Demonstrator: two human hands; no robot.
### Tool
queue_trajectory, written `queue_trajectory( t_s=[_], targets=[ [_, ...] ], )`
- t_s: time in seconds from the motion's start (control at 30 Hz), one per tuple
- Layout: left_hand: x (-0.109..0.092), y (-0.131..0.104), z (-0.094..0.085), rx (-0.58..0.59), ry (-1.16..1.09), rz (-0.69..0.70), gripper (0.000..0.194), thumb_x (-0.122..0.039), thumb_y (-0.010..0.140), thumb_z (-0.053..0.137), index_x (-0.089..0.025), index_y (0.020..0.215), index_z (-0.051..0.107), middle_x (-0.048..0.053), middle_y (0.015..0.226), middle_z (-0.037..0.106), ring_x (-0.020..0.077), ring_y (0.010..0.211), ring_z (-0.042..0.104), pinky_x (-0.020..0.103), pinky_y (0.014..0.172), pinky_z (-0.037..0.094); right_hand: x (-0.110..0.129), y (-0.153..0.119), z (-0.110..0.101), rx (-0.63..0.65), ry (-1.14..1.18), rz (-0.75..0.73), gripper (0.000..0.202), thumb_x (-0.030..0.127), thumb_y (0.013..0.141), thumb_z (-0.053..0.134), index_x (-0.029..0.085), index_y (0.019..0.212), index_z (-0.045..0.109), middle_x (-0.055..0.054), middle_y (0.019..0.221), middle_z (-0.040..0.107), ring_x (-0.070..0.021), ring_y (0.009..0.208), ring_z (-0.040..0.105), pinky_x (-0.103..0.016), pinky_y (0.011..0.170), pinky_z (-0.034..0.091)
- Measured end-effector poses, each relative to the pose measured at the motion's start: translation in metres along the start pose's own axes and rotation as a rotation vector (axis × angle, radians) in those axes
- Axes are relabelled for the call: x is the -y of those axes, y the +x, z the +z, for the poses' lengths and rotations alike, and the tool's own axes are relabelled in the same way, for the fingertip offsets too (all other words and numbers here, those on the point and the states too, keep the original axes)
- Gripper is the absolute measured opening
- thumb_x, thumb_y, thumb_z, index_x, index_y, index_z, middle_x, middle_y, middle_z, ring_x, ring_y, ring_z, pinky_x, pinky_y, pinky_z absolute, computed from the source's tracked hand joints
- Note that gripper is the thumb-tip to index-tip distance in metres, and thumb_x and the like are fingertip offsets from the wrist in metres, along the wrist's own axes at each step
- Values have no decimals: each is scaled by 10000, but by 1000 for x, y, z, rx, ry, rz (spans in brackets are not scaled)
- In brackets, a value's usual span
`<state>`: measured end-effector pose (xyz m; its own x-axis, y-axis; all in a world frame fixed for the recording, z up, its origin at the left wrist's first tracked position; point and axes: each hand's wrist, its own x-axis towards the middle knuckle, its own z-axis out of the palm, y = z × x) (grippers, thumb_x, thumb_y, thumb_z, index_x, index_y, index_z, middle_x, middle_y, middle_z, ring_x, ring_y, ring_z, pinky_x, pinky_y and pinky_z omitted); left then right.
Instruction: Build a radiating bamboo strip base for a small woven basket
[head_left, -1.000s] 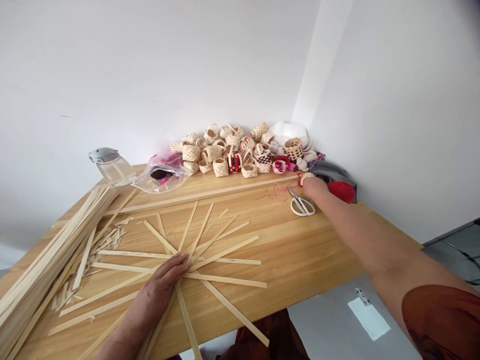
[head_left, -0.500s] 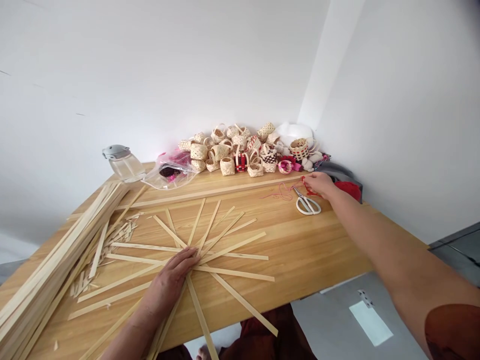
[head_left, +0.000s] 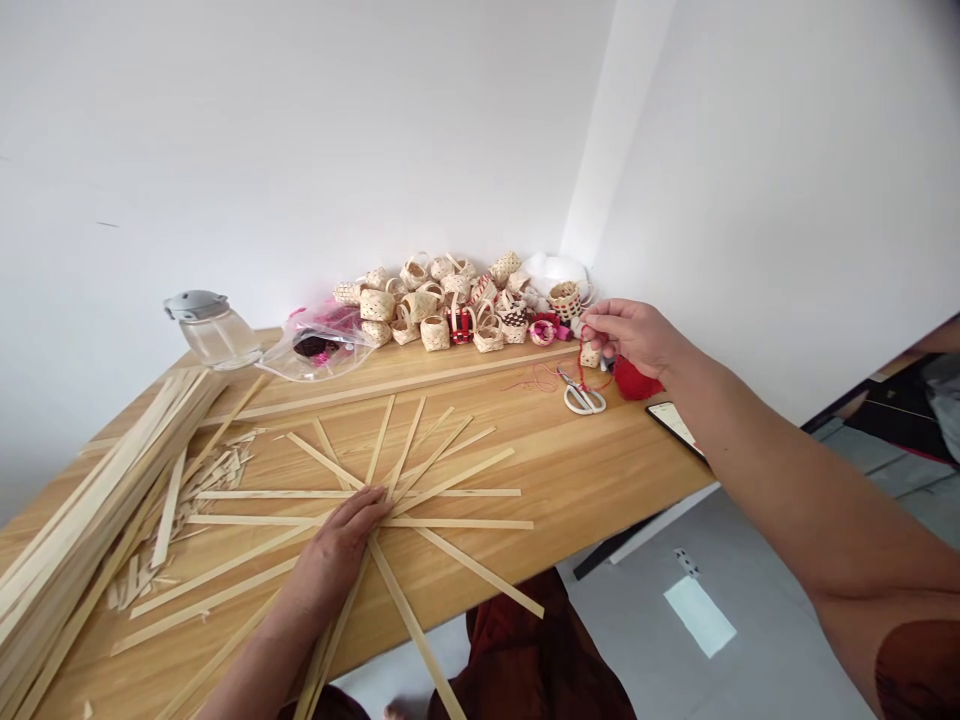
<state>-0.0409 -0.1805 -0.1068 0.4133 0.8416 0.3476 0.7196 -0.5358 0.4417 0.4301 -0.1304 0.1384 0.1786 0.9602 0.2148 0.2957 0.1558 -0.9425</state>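
Observation:
My left hand point(head_left: 346, 532) lies flat over the crossing of several thin wooden strips point(head_left: 465, 572), which fan out like spokes on the table. Its fingers are stretched out and cover the strips' middle. Above the table's right part, my right hand point(head_left: 628, 332) pinches red yarn point(head_left: 580, 352) between thumb and fingertips. The yarn hangs down near white-handled scissors point(head_left: 584, 398), and a red yarn ball point(head_left: 636, 379) sits just below the hand. Loose thin pink thread point(head_left: 541, 376) lies beside the scissors.
Small woven baskets point(head_left: 435, 333) are heaped along the wall. On the left are a jar point(head_left: 219, 338), a plastic bag point(head_left: 337, 350), a thick bundle of strips point(head_left: 97, 500) and scraps point(head_left: 221, 470). A long flat strip point(head_left: 390, 383) crosses the table. A phone point(head_left: 673, 425) lies near the right edge.
My right hand has lifted and drawn the red yarn up from the table. My left hand stays on the strips. The view has turned somewhat right, and the phone now shows.

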Motion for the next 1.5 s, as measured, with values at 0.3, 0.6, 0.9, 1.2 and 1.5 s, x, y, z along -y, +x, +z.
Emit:
queue_trajectory(
  t_s=[0.3, 0.6, 0.9, 1.2, 1.5],
  targets=[
    [0, 4, -1, 8, -27, 11, 398, -376, 992, 415, -282, 1228, 721, 24, 1381, 656, 242, 1304, 598, 423, 1123, 486, 64, -56, 33, 162, -167, -226, 255, 385, 820, 781, 191, 975, 723, -43, 800, 696, -126, 655, 623, -204, 476, 449],
    [4, 4, -6, 55, 39, 35, 469, -224, 923, 392, -311, 1270, 695, -1, 1425, 620, 274, 1307, 596, 469, 1112, 487, 72, -88, 47, 458, -364, -370, 243, 226, 936, 535, 222, 1096, 718, -41, 1090, 718, -140, 839, 697, -234, 645, 550],
    [-113, 24, -49, -83, -237, 94, 473, -381, 957, 545, -334, 1427, 531, 42, 1409, 621, 254, 1265, 617, 424, 1073, 529, 28, -151, 73, 670, -489, -535, 332, 123, 953, 470, 229, 1169, 699, -38, 1093, 758, -166, 988, 699, -289, 878, 513],
    [-225, 36, -23, 281, -934, -5, 398, -300, 932, 643, -225, 1323, 629, 70, 1236, 712, 220, 1103, 666, 336, 981, 540, 9, -188, 75, 780, -439, -508, 343, 86, 920, 487, 205, 1175, 682, -46, 1073, 754, -163, 925, 698, -261, 801, 504],
    [-224, 33, -7, 419, -809, -10, 213, -356, 926, 649, -200, 1059, 712, 42, 968, 728, 198, 915, 673, 296, 831, 532, -7, -202, 69, 714, -410, -509, 316, 112, 910, 517, 202, 1165, 680, -26, 993, 757, -143, 840, 681, -250, 772, 498]
  ],
)
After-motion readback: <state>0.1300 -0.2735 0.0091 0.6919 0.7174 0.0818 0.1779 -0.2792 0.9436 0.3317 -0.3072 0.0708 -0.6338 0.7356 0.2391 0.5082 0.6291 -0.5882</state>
